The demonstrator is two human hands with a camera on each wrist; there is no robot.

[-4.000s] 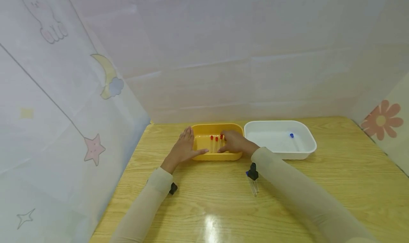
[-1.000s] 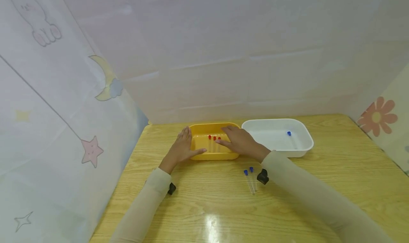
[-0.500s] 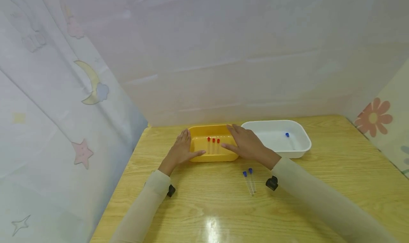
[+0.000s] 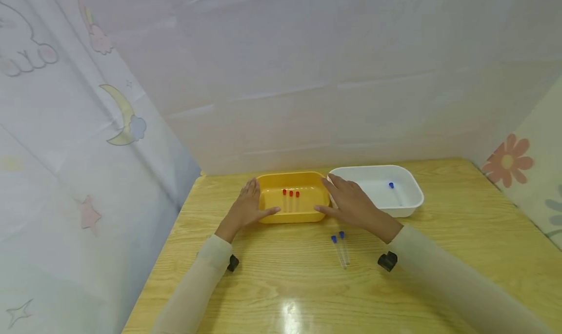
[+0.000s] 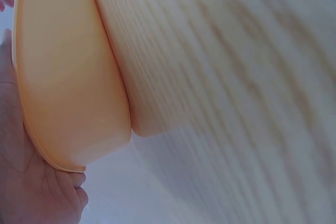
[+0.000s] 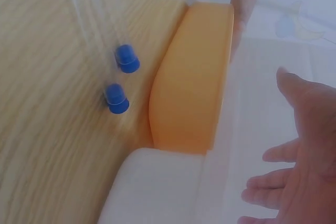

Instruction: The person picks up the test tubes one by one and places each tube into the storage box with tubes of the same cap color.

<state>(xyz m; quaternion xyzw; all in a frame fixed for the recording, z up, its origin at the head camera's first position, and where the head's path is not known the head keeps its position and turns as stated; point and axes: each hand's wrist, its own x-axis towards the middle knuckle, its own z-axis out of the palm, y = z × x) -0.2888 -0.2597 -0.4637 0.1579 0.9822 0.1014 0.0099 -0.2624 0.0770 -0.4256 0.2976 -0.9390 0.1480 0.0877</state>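
Note:
My left hand (image 4: 247, 206) lies along the left end of the yellow tray (image 4: 291, 218), fingers straight at the rim and thumb across the front corner. In the left wrist view, its palm is against the tray's rim. Inside the tray, three red-capped tubes (image 4: 291, 194) lie side by side. At the tray's right end, my right hand (image 4: 353, 203) has its fingers and thumb spread, holding nothing; the right wrist view shows it above the rims. Two blue-capped clear tubes (image 4: 340, 251) rest on the table in front of the trays.
A white tray (image 4: 412, 210) stands right beside the yellow one, with one blue-capped tube (image 4: 392, 186) in it. The wooden table (image 4: 263, 285) reaches back to a pale sheet wall (image 4: 263, 124). A printed curtain (image 4: 131, 192) borders the left side.
Four seconds ago my right hand was at the rightmost red-capped tube in the yellow tray. It has let go and moved right to the tray's end. The left hand has stayed put.

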